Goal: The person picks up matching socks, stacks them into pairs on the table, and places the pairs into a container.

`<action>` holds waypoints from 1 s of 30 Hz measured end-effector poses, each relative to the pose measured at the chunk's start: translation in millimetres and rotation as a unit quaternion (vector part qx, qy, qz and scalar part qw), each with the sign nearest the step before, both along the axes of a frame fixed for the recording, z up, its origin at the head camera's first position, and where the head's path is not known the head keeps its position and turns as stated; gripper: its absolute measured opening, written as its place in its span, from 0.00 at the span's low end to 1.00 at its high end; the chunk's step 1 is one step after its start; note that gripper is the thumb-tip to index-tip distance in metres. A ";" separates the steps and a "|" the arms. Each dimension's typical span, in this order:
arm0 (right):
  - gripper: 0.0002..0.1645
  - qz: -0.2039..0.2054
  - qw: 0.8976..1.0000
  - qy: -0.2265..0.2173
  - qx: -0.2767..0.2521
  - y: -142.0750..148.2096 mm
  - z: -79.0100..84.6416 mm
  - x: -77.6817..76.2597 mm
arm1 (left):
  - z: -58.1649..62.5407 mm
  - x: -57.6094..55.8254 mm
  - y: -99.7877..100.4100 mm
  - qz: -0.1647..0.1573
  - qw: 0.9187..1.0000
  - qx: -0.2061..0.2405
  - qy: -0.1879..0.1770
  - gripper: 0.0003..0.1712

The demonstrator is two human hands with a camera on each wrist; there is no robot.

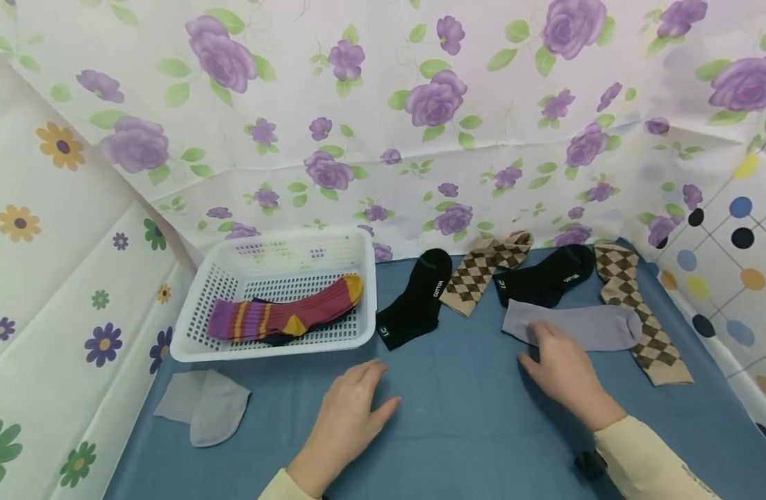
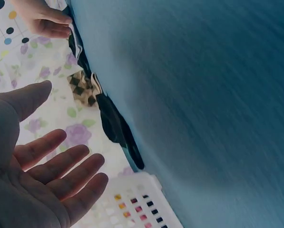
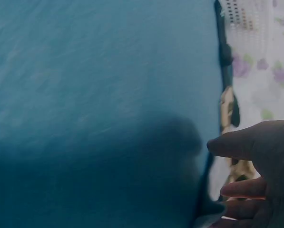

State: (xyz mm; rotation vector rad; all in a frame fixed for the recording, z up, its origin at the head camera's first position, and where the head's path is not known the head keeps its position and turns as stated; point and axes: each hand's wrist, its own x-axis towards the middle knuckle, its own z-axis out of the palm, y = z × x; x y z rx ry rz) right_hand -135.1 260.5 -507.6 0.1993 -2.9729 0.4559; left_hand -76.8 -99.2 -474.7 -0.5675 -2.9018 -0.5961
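Observation:
My right hand (image 1: 564,371) reaches over the left half of a long grey sock (image 1: 598,328), fingertips overlapping its cuff end. In the right wrist view the thumb stands apart from the fingers (image 3: 244,189), and nothing is pinched between them. My left hand (image 1: 351,413) hovers in front of the basket's right corner with fingers spread and the palm bare in the left wrist view. A black sock (image 1: 417,302) lies beyond it. Behind the grey sock lies another black sock (image 1: 548,276), and an argyle sock (image 1: 645,319) passes partly under the grey one's toe end.
A white plastic basket (image 1: 185,340) at the back left holds a purple, red and yellow striped sock (image 1: 289,312) over a dark one. Another grey sock (image 1: 217,410) lies folded before it. A second argyle sock (image 1: 479,274) leans by the flowered back sheet (image 1: 383,149). Patterned sheets flank both sides.

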 end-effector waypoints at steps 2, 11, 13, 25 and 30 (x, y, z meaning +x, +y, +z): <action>0.33 -0.002 1.000 -0.013 0.003 3.8 -4.7 1.6 | -1.0 -1.0 3.5 -0.011 1.000 -0.004 -0.004 0.30; 0.22 0.004 1.000 0.019 0.021 -2.0 -7.2 10.0 | -1.9 -2.6 10.8 -0.026 0.999 -0.017 -0.015 0.27; 0.16 0.015 0.999 0.037 0.025 -3.4 -7.7 11.4 | -1.3 -2.9 11.7 -0.026 0.999 -0.018 -0.016 0.27; 0.05 0.057 0.995 0.002 -0.079 -14.8 -8.6 20.0 | 0.3 -5.2 17.1 -0.025 0.999 -0.025 -0.025 0.25; 0.07 0.086 0.990 -0.009 -0.114 -36.1 1.7 26.6 | 1.0 -6.4 19.9 -0.018 0.999 0.002 -0.047 0.19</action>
